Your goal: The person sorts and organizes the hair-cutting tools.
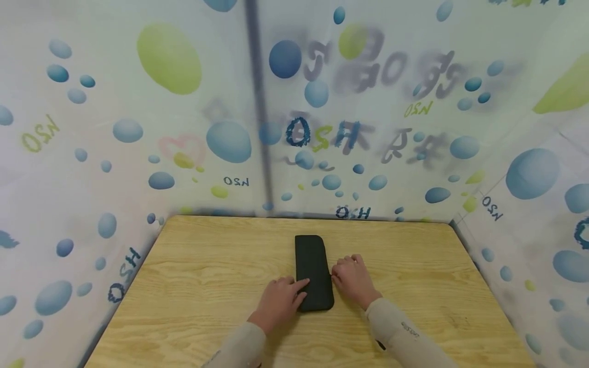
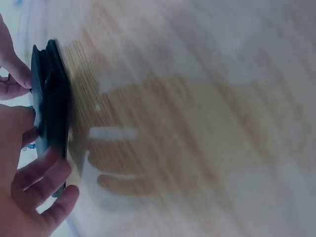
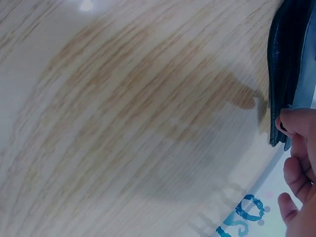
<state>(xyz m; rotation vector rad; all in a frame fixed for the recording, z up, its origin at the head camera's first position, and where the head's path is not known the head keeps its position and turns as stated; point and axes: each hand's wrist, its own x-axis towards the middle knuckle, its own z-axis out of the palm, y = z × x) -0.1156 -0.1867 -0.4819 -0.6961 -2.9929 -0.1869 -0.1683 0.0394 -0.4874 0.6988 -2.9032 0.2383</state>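
Observation:
A long black zip wallet [image 1: 314, 258] lies flat on the wooden table, its length running away from me. From the left, my left hand [image 1: 276, 300] rests on it, with the index finger stretched over the top face and the thumb near the lower left corner. My right hand [image 1: 353, 278] is at the wallet's right edge. In the right wrist view a zipper [image 3: 290, 74] runs along that edge, and the right thumb and index finger pinch its small dark pull [image 3: 282, 127]. The left wrist view shows the wallet's folded end [image 2: 48, 64] side-on.
The light wooden table [image 1: 207, 266] extends to both sides of the wallet. White curtains [image 1: 193, 112] with blue and green spots and mirrored lettering hang around its back and sides.

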